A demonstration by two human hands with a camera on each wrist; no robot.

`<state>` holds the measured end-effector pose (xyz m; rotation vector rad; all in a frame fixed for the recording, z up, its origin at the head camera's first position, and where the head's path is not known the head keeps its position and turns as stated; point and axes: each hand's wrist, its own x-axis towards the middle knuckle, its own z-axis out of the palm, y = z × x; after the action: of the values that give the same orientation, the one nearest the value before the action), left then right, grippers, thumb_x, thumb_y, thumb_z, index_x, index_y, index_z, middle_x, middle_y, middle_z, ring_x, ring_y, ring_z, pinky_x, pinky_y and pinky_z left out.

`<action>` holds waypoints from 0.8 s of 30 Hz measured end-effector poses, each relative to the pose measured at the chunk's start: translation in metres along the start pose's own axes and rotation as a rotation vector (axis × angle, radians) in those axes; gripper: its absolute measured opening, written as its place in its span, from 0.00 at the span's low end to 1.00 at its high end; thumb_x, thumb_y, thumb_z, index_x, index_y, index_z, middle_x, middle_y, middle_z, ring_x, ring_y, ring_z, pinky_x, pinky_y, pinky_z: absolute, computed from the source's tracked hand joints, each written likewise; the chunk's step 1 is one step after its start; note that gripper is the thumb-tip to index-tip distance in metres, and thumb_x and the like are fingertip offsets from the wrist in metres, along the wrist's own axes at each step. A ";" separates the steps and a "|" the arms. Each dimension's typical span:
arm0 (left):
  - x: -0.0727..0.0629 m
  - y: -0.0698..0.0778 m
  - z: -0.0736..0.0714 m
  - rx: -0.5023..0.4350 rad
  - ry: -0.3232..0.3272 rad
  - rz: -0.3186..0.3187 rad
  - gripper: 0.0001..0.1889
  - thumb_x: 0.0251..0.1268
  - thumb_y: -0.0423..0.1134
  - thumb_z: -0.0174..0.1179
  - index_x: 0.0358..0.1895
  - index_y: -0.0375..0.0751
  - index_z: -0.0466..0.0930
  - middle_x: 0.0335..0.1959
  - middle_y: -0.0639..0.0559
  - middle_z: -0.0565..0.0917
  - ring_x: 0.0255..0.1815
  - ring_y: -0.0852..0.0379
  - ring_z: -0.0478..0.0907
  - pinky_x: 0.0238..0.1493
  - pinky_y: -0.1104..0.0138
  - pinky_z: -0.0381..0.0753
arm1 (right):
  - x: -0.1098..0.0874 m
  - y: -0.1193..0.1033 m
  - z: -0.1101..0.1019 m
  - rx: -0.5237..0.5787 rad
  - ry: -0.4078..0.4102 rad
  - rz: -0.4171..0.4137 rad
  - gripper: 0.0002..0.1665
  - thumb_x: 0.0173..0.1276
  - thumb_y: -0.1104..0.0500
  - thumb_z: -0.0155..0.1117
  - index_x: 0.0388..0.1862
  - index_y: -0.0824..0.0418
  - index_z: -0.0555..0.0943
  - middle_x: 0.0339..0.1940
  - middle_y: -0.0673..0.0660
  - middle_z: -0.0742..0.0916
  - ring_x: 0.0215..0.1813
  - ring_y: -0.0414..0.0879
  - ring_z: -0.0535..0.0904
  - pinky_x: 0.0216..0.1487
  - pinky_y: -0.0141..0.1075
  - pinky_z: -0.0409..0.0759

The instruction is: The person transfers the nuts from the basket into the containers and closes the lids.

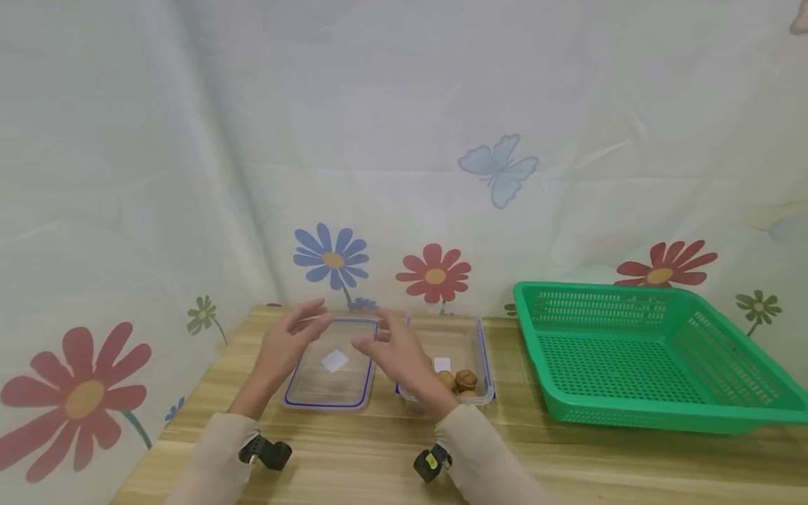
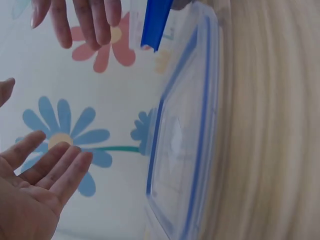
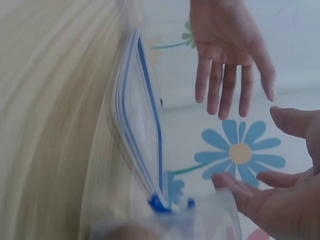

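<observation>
Both hands hover above a clear plastic lid (image 1: 344,389) with a blue seal line, which lies flat on the table and shows a white square (image 1: 334,360) near its middle. My left hand (image 1: 284,349) is over the lid's left side, fingers loosely extended, holding nothing. Across from it, my right hand (image 1: 402,354) hangs between the lid and a clear plastic box (image 1: 485,361), its fingers relaxed and free of any object. Several walnuts (image 1: 466,380) sit at the box's near end, partly hidden by the right hand. In the left wrist view, a blue clip (image 2: 156,22) sticks out from the box.
A green plastic basket (image 1: 548,382) with perforated sides stands on the right of the wooden table (image 1: 353,449). Behind rises a pale curtain (image 1: 391,105) printed with flowers and a butterfly; it also runs along the left side.
</observation>
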<state>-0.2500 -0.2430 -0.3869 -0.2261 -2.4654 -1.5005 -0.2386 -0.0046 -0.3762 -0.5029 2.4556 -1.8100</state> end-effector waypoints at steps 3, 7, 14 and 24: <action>-0.004 -0.007 -0.010 0.032 0.014 -0.016 0.34 0.77 0.60 0.62 0.77 0.45 0.73 0.73 0.42 0.77 0.71 0.41 0.76 0.72 0.44 0.75 | 0.001 -0.002 0.009 0.034 0.019 0.007 0.47 0.74 0.46 0.70 0.84 0.61 0.63 0.77 0.69 0.73 0.74 0.66 0.73 0.67 0.62 0.79; -0.008 -0.018 -0.020 0.049 0.016 -0.034 0.35 0.76 0.59 0.63 0.78 0.44 0.72 0.75 0.42 0.75 0.74 0.39 0.72 0.74 0.42 0.71 | 0.002 -0.003 0.021 0.065 0.072 0.019 0.47 0.73 0.50 0.71 0.83 0.64 0.62 0.77 0.72 0.72 0.74 0.71 0.71 0.70 0.64 0.76; -0.010 -0.035 -0.032 0.053 0.001 -0.030 0.35 0.76 0.53 0.65 0.79 0.41 0.69 0.76 0.39 0.73 0.75 0.34 0.69 0.73 0.38 0.71 | 0.005 0.000 0.051 0.068 0.188 0.038 0.52 0.67 0.56 0.75 0.81 0.73 0.59 0.78 0.76 0.68 0.78 0.71 0.64 0.78 0.64 0.65; -0.016 -0.049 -0.041 0.092 -0.060 -0.135 0.40 0.75 0.52 0.66 0.82 0.37 0.63 0.80 0.34 0.66 0.78 0.31 0.63 0.76 0.38 0.66 | 0.005 0.012 0.073 -0.023 0.275 0.102 0.57 0.61 0.56 0.78 0.82 0.72 0.60 0.75 0.76 0.70 0.76 0.71 0.65 0.77 0.63 0.65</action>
<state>-0.2420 -0.3021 -0.4146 -0.0905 -2.6369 -1.4459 -0.2292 -0.0703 -0.4094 -0.1326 2.6201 -1.9264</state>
